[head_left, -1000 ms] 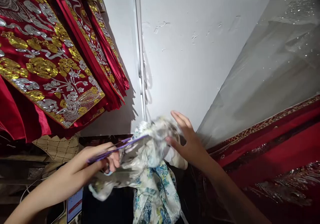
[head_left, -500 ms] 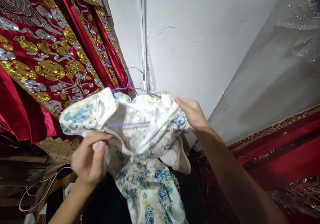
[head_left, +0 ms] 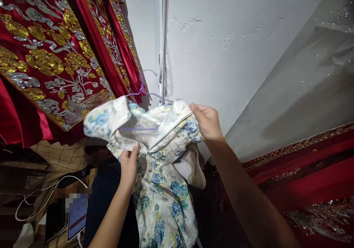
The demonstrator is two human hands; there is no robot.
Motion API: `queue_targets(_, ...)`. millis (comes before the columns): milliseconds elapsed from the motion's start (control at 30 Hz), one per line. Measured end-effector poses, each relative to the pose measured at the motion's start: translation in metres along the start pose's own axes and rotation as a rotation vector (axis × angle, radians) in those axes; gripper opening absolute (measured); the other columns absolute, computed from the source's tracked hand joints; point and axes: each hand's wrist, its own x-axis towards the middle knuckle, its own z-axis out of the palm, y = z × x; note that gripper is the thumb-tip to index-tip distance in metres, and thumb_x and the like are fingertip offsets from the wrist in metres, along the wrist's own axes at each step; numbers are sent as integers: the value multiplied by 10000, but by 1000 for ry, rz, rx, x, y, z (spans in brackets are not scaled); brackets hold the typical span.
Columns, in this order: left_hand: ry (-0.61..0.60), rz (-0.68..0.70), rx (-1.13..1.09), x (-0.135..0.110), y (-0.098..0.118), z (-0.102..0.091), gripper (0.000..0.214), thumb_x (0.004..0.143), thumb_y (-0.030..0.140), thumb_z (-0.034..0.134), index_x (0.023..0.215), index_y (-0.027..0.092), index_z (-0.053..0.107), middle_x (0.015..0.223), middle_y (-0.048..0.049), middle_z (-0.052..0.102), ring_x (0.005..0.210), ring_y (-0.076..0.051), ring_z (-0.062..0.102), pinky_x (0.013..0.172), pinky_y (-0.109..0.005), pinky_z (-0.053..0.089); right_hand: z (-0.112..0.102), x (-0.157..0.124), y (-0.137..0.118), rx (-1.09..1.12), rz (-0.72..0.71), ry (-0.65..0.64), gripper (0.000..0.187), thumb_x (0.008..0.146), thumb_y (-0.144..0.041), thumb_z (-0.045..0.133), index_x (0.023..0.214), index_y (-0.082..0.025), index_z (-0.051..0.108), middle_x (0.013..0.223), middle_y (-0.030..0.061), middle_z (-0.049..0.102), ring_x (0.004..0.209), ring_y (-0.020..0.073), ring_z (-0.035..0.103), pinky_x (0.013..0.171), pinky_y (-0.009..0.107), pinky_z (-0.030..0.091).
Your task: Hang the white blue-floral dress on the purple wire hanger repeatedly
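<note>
A white dress with blue and yellow flowers hangs on a purple wire hanger, its neckline folded open. The hanger's lower bar shows through that opening. At the front edge of the neckline, my left hand pinches the fabric between thumb and fingers. My right hand is closed on the dress at the right shoulder and sleeve. The left sleeve sticks out to the side, untouched by either hand. Below the waist the skirt hangs in loose folds.
Red cloths with gold and silver embroidery hang at the left. A metal pole runs down the white wall. A shoe shows behind the dress. At lower left lie a lit phone and a white cable. Red cloth lies at right.
My left hand has moved right and slightly down, to the front of the neckline. The bodice now lies flatter and less bunched. My right hand still grips the shoulder. The lit phone has come into view.
</note>
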Motion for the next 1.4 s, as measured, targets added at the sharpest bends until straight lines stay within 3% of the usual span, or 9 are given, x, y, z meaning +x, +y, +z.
queue_targets(300,-100,-82,-40,-41,-13,6,513,870,579,617,640,212,341,614,62,261,540,-102,274,508,-214,281,-47,-62,20,-53,137,280,365,837,-496,695,961,-158,751,837,83,741,819,256,698,691,349,552)
queue_targets(467,-144,-149,-71,-71,-36,0,344,873,529,638,793,206,549,653,38,459,584,-126,433,578,-228,373,-26,-133,50,-202,-20,756,388,870,-360,640,1221,-198,665,1313,80,635,1233,244,569,1061,408,428)
queue_targets(533,-207,-154,-48,-74,-38,-5,317,899,503,613,811,200,584,645,24,524,609,-142,490,634,-244,409,-6,-168,68,-241,-2,841,390,879,-376,641,1221,-189,631,1284,86,622,1221,246,556,1052,410,422)
queue_targets(700,-427,-112,-21,-73,-20,-10,344,937,445,579,717,181,586,637,1,587,613,-143,525,653,-251,420,41,-214,96,-52,432,13,407,974,-553,437,882,-223,657,737,37,650,664,213,615,651,356,493)
queue_targets(767,-528,-148,-54,-75,-10,-10,326,950,423,565,732,181,587,621,10,559,591,-139,511,629,-252,420,48,-213,98,4,485,-194,466,986,-577,391,767,-240,627,665,32,618,597,211,570,614,365,462)
queue_targets(933,-547,-161,-99,-82,-6,-15,198,968,346,542,858,194,605,638,21,527,624,-141,503,660,-255,427,40,-205,96,-24,465,-239,463,948,-588,484,610,-274,530,569,42,525,562,225,482,590,384,393)
queue_targets(1067,-471,-81,-88,-81,-25,-18,201,938,273,532,1117,216,605,914,-39,629,882,-193,599,838,-299,466,29,-205,96,-48,513,-209,455,926,-617,500,629,-275,540,543,34,470,531,221,428,547,374,326)
queue_targets(1233,-504,42,107,-79,-39,-8,228,905,281,600,1122,224,641,1084,-91,639,1124,-258,587,1008,-374,436,27,-203,87,19,576,-392,439,930,-609,511,679,-262,608,472,16,475,456,187,372,518,360,290)
queue_targets(1400,-451,82,157,-84,-38,1,198,894,354,608,1008,203,668,901,-70,661,915,-254,623,859,-345,482,32,-206,77,130,628,-427,419,949,-553,520,715,-229,649,437,-1,480,416,146,333,491,331,258)
